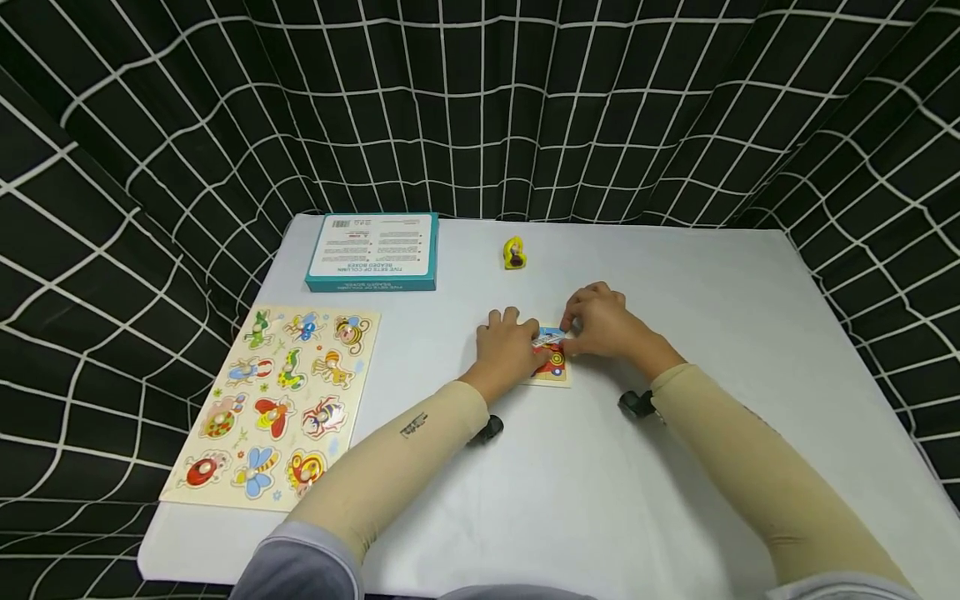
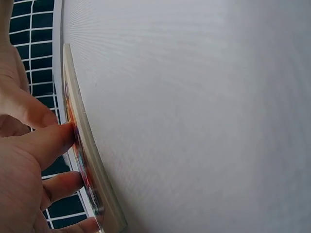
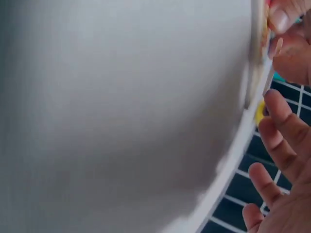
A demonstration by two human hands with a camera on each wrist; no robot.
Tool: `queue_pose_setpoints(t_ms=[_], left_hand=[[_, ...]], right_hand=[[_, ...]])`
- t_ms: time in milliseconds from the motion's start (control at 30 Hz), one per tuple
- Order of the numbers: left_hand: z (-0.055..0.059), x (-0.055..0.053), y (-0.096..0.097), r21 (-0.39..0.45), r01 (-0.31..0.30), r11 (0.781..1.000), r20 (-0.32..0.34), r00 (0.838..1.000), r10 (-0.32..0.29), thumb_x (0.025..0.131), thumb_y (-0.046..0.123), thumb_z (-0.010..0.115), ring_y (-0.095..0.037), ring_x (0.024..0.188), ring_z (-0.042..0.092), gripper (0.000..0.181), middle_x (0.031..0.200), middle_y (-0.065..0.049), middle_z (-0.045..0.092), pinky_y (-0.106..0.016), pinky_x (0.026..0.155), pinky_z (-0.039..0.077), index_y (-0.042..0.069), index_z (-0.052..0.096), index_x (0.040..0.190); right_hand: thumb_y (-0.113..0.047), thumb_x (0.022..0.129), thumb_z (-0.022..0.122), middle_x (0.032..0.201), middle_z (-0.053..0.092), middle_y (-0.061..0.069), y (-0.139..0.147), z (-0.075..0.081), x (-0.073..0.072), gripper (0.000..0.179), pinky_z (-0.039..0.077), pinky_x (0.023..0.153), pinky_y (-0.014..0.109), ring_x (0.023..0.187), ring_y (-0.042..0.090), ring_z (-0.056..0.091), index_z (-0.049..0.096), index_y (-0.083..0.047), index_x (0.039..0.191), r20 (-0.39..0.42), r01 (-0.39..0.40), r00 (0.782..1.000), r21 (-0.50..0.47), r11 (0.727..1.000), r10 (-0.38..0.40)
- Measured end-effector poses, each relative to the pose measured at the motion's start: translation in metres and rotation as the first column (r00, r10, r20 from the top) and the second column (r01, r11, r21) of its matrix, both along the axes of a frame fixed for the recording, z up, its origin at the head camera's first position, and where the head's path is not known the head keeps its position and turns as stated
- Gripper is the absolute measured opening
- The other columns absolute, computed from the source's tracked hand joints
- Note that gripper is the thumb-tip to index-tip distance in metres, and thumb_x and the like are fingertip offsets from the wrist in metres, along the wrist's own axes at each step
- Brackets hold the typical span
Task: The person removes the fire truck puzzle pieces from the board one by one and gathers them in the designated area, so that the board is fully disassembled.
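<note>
A small wooden picture puzzle [image 1: 555,372] with a red vehicle-like picture lies on the table in front of me. My left hand [image 1: 507,350] rests over its left side. In the left wrist view its fingertips [image 2: 73,179] touch the printed face. My right hand [image 1: 606,323] is at the puzzle's upper right edge. Between its thumb and index finger it pinches a thin, pale-edged puzzle piece [image 3: 279,47], tilted up from the board. The other right fingers [image 3: 265,182] are spread apart. My hands hide much of the picture.
A large insect peg puzzle board [image 1: 273,400] lies at the left. Behind it sits a teal and white box [image 1: 372,252]. A small yellow figure [image 1: 514,253] is near the table's back edge. A black-and-white grid cloth [image 1: 480,108] surrounds the white table [image 1: 720,283].
</note>
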State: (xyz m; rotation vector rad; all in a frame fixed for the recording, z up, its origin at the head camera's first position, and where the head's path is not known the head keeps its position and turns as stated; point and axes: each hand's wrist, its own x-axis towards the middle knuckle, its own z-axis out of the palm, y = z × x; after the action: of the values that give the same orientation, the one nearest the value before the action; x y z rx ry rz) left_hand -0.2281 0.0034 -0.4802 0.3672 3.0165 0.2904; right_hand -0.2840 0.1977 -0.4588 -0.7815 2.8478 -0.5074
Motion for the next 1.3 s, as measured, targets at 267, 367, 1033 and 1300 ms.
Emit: queue_pose_setpoints(t_ms=[267, 367, 1033, 1300], left_hand=[[0.002, 0.0, 0.004, 0.021, -0.006, 1.0, 0.005, 1.0, 0.006, 0.088, 0.06, 0.062, -0.027, 0.106, 0.041, 0.048, 0.133, -0.007, 0.047, -0.043, 0.081, 0.04, 0.026, 0.064, 0.122], [0.002, -0.001, 0.003, 0.028, -0.008, 1.0, 0.001, 1.0, 0.008, 0.088, 0.059, 0.063, -0.027, 0.106, 0.041, 0.048, 0.132, -0.007, 0.047, -0.042, 0.081, 0.039, 0.026, 0.065, 0.121], [0.005, -0.008, -0.027, 0.151, 0.06, 0.987, 0.035, 0.997, -0.067, 0.083, 0.055, 0.072, -0.022, 0.104, 0.043, 0.048, 0.117, -0.003, 0.051, -0.038, 0.085, 0.04, 0.021, 0.066, 0.115], [0.003, -0.008, -0.035, 0.174, -0.007, 0.985, 0.048, 0.999, -0.002, 0.081, 0.054, 0.074, -0.022, 0.099, 0.039, 0.04, 0.109, -0.003, 0.047, -0.035, 0.08, 0.039, 0.02, 0.062, 0.1]], right_hand=[[-0.027, 0.07, 0.086, 0.115, 0.062, 0.009, 0.097, 0.014, -0.001, 0.022, 0.019, 0.09, 0.061, 0.119, 0.039, 0.035, 0.07, -0.018, 0.082, 0.018, 0.107, 0.994, 0.04, 0.993, -0.108], [-0.026, 0.07, 0.087, 0.116, 0.061, 0.013, 0.13, 0.014, 0.001, 0.023, 0.02, 0.088, 0.061, 0.119, 0.043, 0.033, 0.071, -0.017, 0.084, 0.044, 0.157, 0.986, 0.046, 0.986, -0.159], [-0.027, 0.075, 0.083, 0.112, 0.065, 0.011, 0.098, 0.003, -0.001, 0.016, 0.021, 0.091, 0.058, 0.117, 0.036, 0.041, 0.071, -0.019, 0.082, -0.035, 0.132, 0.991, 0.015, 0.991, -0.132], [-0.03, 0.079, 0.081, 0.102, 0.066, -0.001, 0.014, 0.002, 0.005, 0.011, 0.026, 0.091, 0.054, 0.112, 0.026, 0.046, 0.072, -0.024, 0.08, -0.089, -0.068, 0.994, 0.031, 0.997, 0.07]])
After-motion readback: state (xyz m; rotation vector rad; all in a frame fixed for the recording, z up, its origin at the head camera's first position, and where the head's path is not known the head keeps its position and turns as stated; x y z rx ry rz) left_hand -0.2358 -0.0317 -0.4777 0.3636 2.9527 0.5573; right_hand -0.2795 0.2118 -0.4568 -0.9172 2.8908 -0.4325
